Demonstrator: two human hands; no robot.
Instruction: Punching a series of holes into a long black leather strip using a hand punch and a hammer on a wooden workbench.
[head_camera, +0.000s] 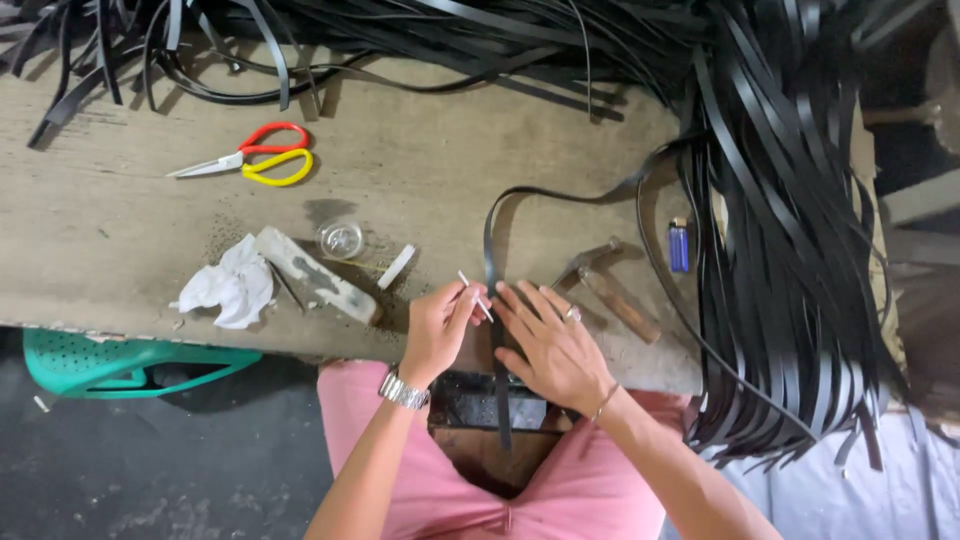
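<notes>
Fingers of the left hand are pinched around a thin white stick, whose tip is set on a black strap. The strap is pressed flat under the spread fingers of the right hand, just beside the left. A hammer lies just beyond the right hand, scissors well beyond the left.

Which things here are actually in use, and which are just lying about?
In use: black strap, pinned by right hand; thin white stick in left hand.

Lying about: scissors, hammer, blue lighter, crumpled cloth, small glass dish, strap pile.
</notes>
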